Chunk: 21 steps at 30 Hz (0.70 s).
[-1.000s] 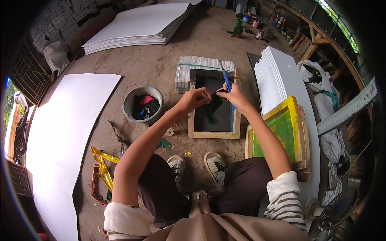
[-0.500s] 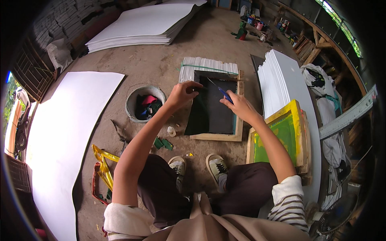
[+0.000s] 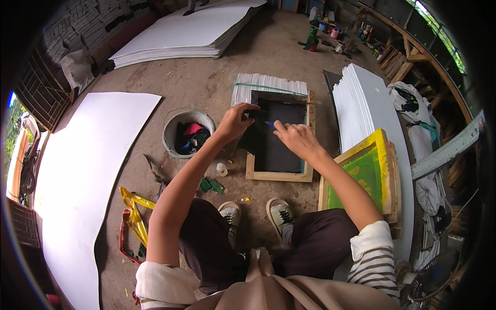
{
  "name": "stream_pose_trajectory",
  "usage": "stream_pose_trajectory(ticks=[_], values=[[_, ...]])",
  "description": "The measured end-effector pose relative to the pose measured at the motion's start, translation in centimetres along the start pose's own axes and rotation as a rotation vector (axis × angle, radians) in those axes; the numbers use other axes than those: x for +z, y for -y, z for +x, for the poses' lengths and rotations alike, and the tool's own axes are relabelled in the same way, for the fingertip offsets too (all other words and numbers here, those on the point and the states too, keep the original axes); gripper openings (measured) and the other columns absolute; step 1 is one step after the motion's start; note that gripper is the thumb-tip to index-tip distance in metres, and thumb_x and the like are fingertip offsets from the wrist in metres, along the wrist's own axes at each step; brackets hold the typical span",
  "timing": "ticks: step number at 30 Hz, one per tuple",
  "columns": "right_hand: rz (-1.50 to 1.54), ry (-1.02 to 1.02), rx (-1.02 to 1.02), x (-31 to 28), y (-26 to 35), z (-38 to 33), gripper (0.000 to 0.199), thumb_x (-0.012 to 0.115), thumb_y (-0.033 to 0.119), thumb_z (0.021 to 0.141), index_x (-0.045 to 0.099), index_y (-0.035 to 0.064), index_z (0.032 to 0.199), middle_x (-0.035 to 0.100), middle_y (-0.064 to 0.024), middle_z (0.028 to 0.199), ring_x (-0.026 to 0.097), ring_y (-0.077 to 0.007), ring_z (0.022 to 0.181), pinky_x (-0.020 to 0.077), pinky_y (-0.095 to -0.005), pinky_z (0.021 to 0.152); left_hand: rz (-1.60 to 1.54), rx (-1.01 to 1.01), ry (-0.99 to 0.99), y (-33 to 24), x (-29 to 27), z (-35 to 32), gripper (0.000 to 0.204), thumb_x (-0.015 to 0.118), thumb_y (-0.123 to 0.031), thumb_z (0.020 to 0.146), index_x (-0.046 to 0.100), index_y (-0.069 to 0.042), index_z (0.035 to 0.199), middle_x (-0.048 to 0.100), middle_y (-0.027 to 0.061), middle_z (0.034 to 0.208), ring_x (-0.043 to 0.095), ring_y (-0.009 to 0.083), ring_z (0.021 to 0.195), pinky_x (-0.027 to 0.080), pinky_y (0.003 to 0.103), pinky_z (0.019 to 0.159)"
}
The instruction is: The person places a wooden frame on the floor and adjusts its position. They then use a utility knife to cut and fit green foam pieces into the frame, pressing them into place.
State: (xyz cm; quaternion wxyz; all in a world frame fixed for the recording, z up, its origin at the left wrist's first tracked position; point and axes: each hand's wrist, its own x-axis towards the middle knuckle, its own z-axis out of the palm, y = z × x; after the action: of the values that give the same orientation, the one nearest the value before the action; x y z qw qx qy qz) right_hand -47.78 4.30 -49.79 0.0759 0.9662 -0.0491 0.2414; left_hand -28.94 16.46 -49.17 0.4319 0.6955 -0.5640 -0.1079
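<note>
A dark green cloth [image 3: 251,138] hangs from my left hand [image 3: 235,123], its top edge pinched between thumb and fingers. My right hand [image 3: 299,139] is closed around what look like blue-handled scissors [image 3: 270,124], pointing toward the cloth. The blades are hard to make out against the dark background. Below both hands lies a wooden frame [image 3: 281,175] with a dark mesh panel [image 3: 283,147]. The cloth overlaps its left side. The frame's far end rests by a stack of white strips [image 3: 268,82] tied with green string.
Left of the frame stands a grey bucket [image 3: 169,137] of cloth scraps, near a small white bottle [image 3: 221,169] and green scraps [image 3: 212,185]. A yellow-green framed screen [image 3: 356,178] leans against white sheets [image 3: 356,103] at right. A person's foot [image 3: 189,12] is on the far sheet stack [image 3: 170,49].
My right hand has moved slightly left and turned, bringing the scissors closer to the cloth. The cloth's lower part has drawn in and up off the frame. A foot has appeared on the far stack.
</note>
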Motion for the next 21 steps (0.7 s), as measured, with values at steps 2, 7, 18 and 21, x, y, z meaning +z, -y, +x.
stream_pose_trajectory(ticks=[2,7,18,21], values=[[-0.046,-0.014,-0.011,0.3,0.2,0.0,0.020,0.058,0.021,0.086,0.046,0.0071,0.093,0.056,-0.0068,0.056,0.061,-0.0258,0.053,0.0489,-0.0360,0.049,-0.001,-0.037,0.025,-0.3,0.0,-0.1,0.040,0.065,-0.003,0.071,0.062,-0.011,0.111,0.061,0.0080,0.093,0.054,0.0167,0.066,0.047,0.030,0.066],[-0.274,-0.014,-0.036,0.8,1.4,0.2,0.016,0.054,0.017,0.085,0.052,0.0066,0.097,0.057,-0.0032,0.054,0.061,-0.0168,0.049,0.0457,-0.0281,0.045,-0.029,0.014,-0.001,0.0,0.5,-0.3,0.040,0.061,0.003,0.068,0.062,-0.009,0.106,0.060,0.0117,0.096,0.058,0.0258,0.077,0.047,0.034,0.073],[-0.282,0.095,0.115,1.8,4.3,2.5,0.014,0.053,0.011,0.082,0.051,0.0060,0.095,0.060,-0.0040,0.055,0.062,-0.0166,0.049,0.0455,-0.0283,0.045,0.246,0.048,-0.184,0.8,2.2,-0.4,0.036,0.049,0.006,0.066,0.062,-0.002,0.099,0.060,0.0168,0.102,0.057,0.0377,0.093,0.045,0.042,0.080],[-0.261,0.157,0.154,2.1,5.4,2.4,0.012,0.052,0.013,0.084,0.051,0.0077,0.095,0.060,-0.0047,0.056,0.063,-0.0176,0.050,0.0450,-0.0297,0.046,0.274,0.013,-0.204,0.9,2.4,-0.8,0.034,0.047,0.006,0.068,0.063,-0.002,0.096,0.060,0.0179,0.099,0.057,0.0374,0.092,0.045,0.042,0.080]])
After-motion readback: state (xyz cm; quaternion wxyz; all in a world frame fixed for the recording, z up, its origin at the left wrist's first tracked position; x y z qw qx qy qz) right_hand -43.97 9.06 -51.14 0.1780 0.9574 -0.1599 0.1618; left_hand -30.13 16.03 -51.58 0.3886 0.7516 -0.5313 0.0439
